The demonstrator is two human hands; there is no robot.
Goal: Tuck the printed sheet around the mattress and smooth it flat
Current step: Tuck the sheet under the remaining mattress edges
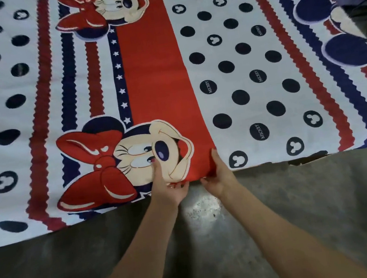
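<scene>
Now both hands, left hand & right hand, fingers pinching printed sheet edge; dots read "MICKEY".

Cartoon-printed sheet spread flat

Matt woven cloth printed sheet, smooth and flat; grey concrete floor below, rough, mottled, with a dull sheen
</scene>
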